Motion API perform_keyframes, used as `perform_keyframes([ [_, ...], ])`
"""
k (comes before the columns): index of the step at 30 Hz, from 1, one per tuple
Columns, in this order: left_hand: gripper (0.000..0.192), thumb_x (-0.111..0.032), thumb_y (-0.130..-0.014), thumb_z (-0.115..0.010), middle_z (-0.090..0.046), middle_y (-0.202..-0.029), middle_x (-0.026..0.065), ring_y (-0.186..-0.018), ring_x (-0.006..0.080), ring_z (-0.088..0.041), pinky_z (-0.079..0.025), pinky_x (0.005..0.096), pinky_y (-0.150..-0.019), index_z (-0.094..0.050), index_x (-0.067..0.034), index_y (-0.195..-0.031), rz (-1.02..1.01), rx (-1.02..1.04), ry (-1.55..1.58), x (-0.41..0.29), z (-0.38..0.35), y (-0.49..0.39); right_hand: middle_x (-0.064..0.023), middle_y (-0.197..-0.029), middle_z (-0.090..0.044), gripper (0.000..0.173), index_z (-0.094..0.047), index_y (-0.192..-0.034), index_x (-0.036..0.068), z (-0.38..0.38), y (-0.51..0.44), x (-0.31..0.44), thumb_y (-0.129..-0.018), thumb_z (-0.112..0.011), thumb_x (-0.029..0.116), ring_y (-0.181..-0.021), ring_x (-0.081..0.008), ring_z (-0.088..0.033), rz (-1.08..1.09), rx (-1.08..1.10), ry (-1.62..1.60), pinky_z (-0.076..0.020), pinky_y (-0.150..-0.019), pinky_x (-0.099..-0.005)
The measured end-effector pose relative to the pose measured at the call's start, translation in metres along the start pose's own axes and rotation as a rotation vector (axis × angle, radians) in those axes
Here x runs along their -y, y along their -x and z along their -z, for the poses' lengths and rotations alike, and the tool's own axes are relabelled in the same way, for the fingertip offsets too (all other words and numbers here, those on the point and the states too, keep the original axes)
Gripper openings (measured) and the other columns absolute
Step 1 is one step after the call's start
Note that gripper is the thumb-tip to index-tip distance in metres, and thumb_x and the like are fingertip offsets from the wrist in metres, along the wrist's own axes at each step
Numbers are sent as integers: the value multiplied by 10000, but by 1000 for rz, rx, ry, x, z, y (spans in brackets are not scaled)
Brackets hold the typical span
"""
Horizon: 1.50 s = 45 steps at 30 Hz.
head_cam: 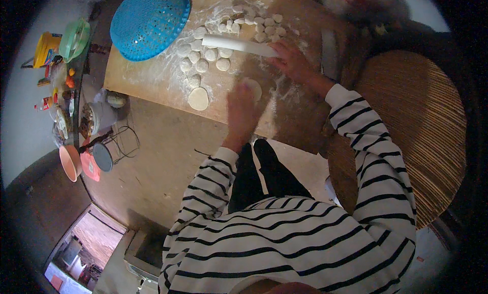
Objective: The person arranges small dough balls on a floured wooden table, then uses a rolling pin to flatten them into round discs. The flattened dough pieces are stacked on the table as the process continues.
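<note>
On a floured wooden board (152, 78), my left hand (242, 105) rests over the near edge of a flat dough round (252, 89); its fingers are blurred, so their hold is unclear. My right hand (286, 59) grips one end of a white rolling pin (236, 45), which points left above the board. Left of my left hand lies a rolled dough wrapper (198, 98), just below a smaller dough disc (194, 80). Several flattened dough discs (211, 54) lie under and left of the pin. Beyond it are several small dough pieces (269, 30).
A blue perforated plastic basket (150, 25) sits at the board's far left. To the right is a large round woven tray (411, 133). A left-hand shelf carries a green basin (74, 40) and a yellow bucket (47, 50). A round stool (103, 156) stands below the shelf.
</note>
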State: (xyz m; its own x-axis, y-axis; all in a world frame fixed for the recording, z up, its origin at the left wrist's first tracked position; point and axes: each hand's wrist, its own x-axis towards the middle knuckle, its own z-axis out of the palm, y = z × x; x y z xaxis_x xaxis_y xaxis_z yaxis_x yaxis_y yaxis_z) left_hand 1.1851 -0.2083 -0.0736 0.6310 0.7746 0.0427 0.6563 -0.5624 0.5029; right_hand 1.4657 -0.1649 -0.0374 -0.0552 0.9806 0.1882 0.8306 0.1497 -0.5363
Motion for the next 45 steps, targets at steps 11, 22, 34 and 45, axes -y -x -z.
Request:
perform_keyframes([
  [11, 362, -178, -879, -702, -598, -1289, 159, -1202, 381, -555, -468, 513, -1003, -633, -48, -1210, -5, -62, 115, 29, 0, -54, -181, -1268, -600, 453, -593, -1329, 29, 4, 17, -13, -957, -704, 262, -1142, -410, -618, -51, 38, -11, -531, -952, -462],
  [22, 275, -125, -966, -592, -666, -1196, 240, -1018, 461, -663, -563, 560, -859, -631, -48, -1227, -347, 491, -92, 49, 24, -118, -175, -1222, -601, 432, -603, -1314, 77, 9, 14, 0, -957, -717, 291, -1113, -400, -627, 9, -76, -31, -536, -931, -473],
  [34, 115, -108, -960, -602, -692, -952, 229, -921, 445, -668, -543, 541, -815, -689, -33, -968, -307, 357, 189, 39, 44, -118, -186, -1239, -598, 450, -603, -1313, 52, 7, 14, -14, -949, -721, 291, -1128, -403, -623, -41, -99, -55, -532, -953, -462],
  [45, 283, -61, -883, -605, -628, -1153, 175, -1023, 368, -657, -562, 520, -780, -621, -59, -1165, -491, 17, -149, 3, -30, -132, -187, -1246, -602, 449, -605, -1324, 40, 8, 10, -23, -964, -710, 287, -1135, -391, -628, -50, -189, -88, -529, -959, -445],
])
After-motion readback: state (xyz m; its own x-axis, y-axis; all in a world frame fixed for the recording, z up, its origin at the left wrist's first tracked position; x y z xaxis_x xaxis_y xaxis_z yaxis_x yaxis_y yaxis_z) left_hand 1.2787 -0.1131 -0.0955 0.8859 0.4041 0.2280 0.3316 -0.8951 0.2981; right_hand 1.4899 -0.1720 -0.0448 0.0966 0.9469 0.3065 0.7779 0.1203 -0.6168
